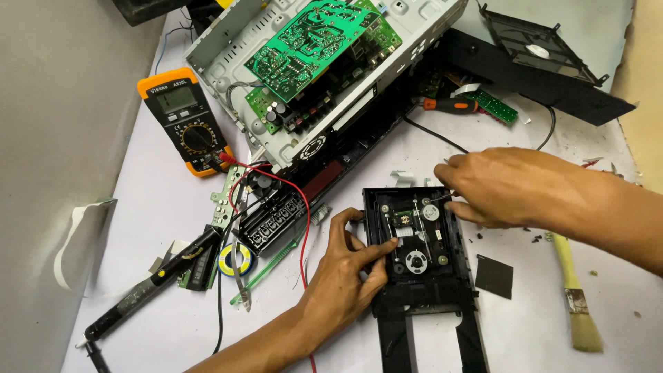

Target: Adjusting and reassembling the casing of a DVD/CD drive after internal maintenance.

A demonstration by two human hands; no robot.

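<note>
White workbench [173,207], black disc-drive mechanism [418,242] lid off, left hand [345,273] grip pinching its edge, right hand [501,186] grip holding thin tool.

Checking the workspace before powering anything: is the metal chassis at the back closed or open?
Open. The metal chassis has no top cover, and its green circuit board lies bare, tilted above the other parts.
</note>
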